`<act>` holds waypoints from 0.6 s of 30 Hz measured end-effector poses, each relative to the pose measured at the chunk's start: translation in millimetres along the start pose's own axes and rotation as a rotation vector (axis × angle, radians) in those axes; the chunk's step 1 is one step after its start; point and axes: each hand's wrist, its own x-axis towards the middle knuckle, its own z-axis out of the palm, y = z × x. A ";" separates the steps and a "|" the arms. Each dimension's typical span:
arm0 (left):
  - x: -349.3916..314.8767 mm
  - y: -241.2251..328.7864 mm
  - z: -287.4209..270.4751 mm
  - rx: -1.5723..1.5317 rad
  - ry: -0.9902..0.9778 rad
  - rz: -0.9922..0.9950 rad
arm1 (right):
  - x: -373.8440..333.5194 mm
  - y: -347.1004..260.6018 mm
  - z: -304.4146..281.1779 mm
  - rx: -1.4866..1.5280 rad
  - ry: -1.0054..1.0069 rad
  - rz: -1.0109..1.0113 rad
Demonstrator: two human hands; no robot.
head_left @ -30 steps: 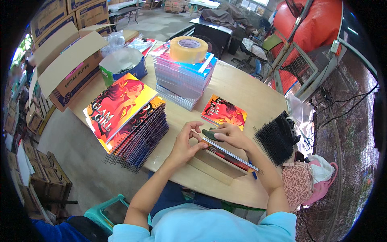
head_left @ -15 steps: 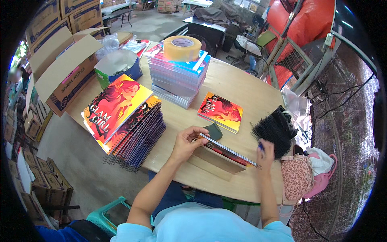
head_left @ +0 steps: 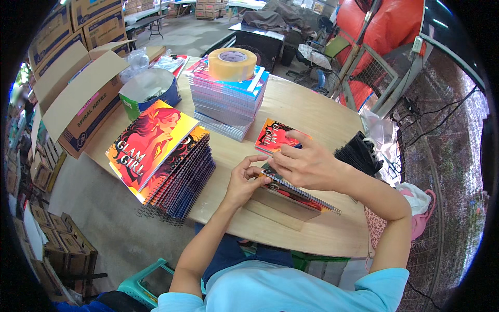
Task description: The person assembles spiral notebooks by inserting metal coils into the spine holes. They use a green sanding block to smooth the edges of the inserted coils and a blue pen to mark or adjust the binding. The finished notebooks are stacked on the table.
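A notebook (head_left: 301, 194) stands spine up in a wooden block holder (head_left: 273, 214), with a dark spiral coil threaded along its edge; the coil's tail sticks out past the right end. My left hand (head_left: 244, 182) pinches the left end of this notebook between thumb and fingers. Above that same end, my right hand (head_left: 306, 162) is curled, its fingertips close to the coil; whatever it grips is hidden behind the fingers. Just beyond, partly covered by the right hand, lies a red and yellow notebook cover stack (head_left: 270, 136).
At left rises a stack of coil-bound notebooks (head_left: 156, 151). Behind stand a taller notebook stack (head_left: 226, 106) topped by a tape roll (head_left: 232, 63), a cut-open tub (head_left: 150, 88) and an open carton (head_left: 93, 117). Black coils (head_left: 358, 156) and a pink bag (head_left: 423, 213) sit at right.
My right hand has swung from the coil's right end across to its left end, beside my left hand. The left hand keeps its pinch on the notebook.
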 end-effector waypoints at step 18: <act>-12.2 162.1 98.3 0.981 0.246 0.933 | -210.1 -155.4 138.1 0.698 0.074 1.459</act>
